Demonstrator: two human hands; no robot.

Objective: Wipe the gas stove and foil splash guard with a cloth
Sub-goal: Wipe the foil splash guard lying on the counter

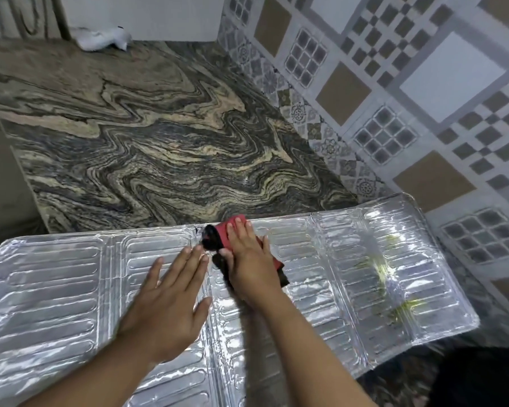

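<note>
The silver foil splash guard [47, 289] lies flat and unfolded across the near part of the counter. My right hand [249, 265] presses a red and black cloth [218, 236] onto the guard near its far edge, at the middle fold. My left hand [171, 295] rests flat on the foil just left of it, fingers spread, holding nothing. Yellow-green stains [382, 271] mark the guard's right panels. The gas stove is not in view.
A swirled brown and grey granite counter [147, 136] stretches beyond the guard. A crumpled white cloth [103, 38] lies at the far back. A patterned tile wall [394, 83] runs along the right. A dark shape [482, 380] fills the lower right corner.
</note>
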